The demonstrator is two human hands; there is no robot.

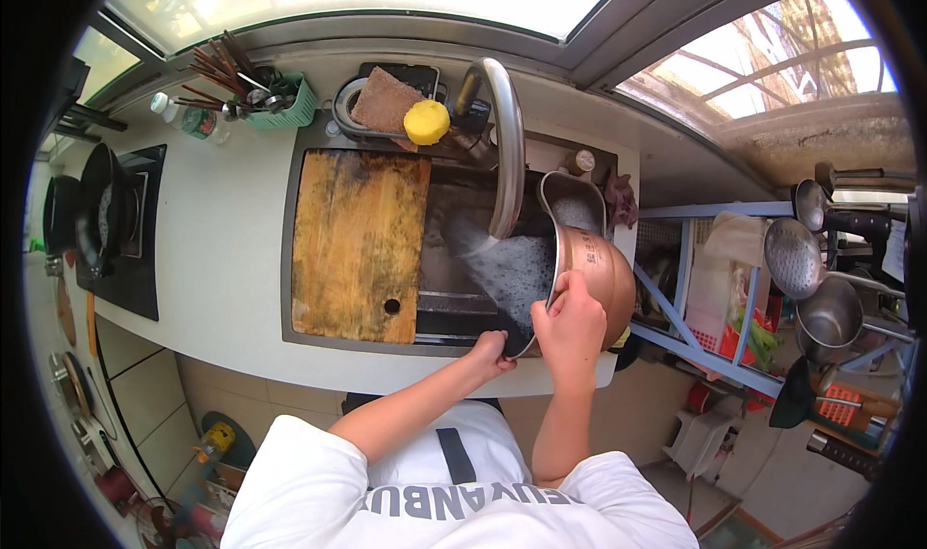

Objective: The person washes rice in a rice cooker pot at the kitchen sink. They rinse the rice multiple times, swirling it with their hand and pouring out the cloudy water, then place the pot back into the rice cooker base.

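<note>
A copper-coloured metal pot (608, 288), marked with writing, is tipped on its side over the right part of the sink (463, 324), its mouth facing left. My left hand (495, 351) grips the rim at its near edge. My right hand (573, 321) pinches the rim higher up, with the fingers on the outer wall. Foamy water (514, 274) spreads at the pot's mouth, below the curved steel faucet (510, 151). Whether the faucet is running I cannot tell. Most of the pot's inside is hidden.
A wooden cutting board (358, 245) covers the sink's left side. Behind it lie a brown scouring pad (384, 100) and a yellow sponge (426, 122). A metal container (576, 198) stands beyond the pot. Ladles and a skimmer (793, 256) hang at right; a wok (101, 212) sits far left.
</note>
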